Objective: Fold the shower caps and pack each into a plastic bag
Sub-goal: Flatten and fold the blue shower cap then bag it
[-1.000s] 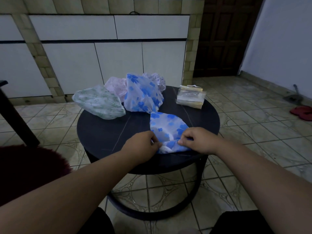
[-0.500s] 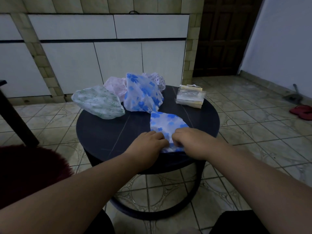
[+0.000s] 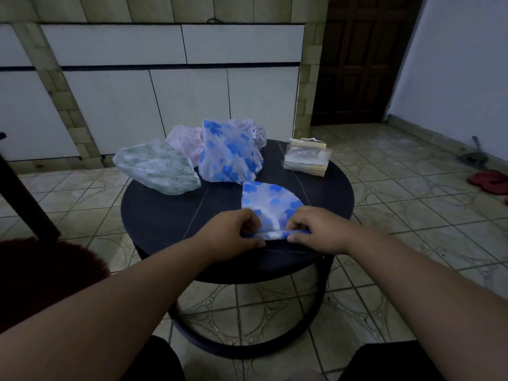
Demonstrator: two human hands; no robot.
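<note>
Both hands, left hand (image 3: 233,232) and right hand (image 3: 316,229), pinch the near edge of a blue-flowered shower cap (image 3: 270,200). It lies flat on the round black tabletop (image 3: 165,213).

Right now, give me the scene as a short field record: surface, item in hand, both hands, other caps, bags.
surface: round dark table
item in hand: blue flowered shower cap, lying flat near the front edge, near edge being rolled or folded
left hand: pinches the cap's near edge
right hand: pinches the same edge, beside the left
other caps: green patterned cap, pink cap, second blue flowered cap, pink-dotted white cap behind it, all unfolded at the back
bags: stack of plastic bags, back right of the table
</note>
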